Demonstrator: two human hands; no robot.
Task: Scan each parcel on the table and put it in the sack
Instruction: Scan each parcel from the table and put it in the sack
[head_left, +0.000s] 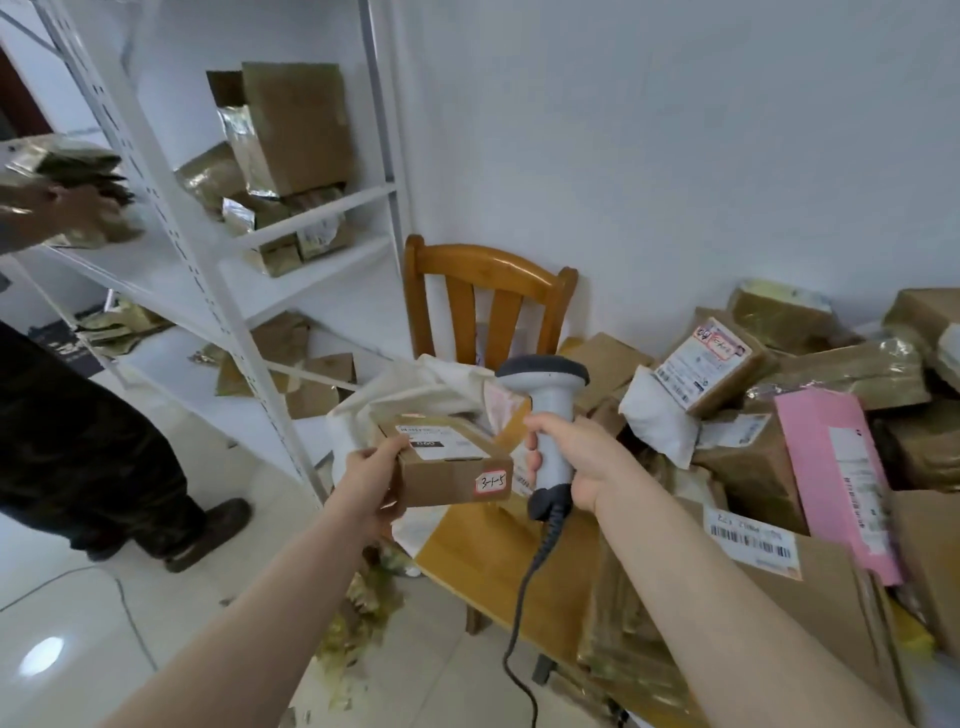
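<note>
My left hand (370, 475) grips a small brown cardboard parcel (451, 470) by its left end; a white label lies on its top and a sticker marked "3-1-5" on its near side. My right hand (574, 457) holds a grey handheld scanner (549, 415) by its handle, head up, just right of the parcel. The scanner's coiled cable hangs down. Behind the parcel the white sack (410, 387) stands open, partly hidden. A heap of brown parcels (753, 457) covers the wooden table (478, 545) at the right, with a pink parcel (836, 473) among them.
A wooden chair (488, 301) stands against the wall behind the sack. White metal shelving (218, 280) with packets fills the left. Another person (88, 431) in dark clothes stands at the far left, handling packets at the shelf. Scraps lie on the tiled floor below the table.
</note>
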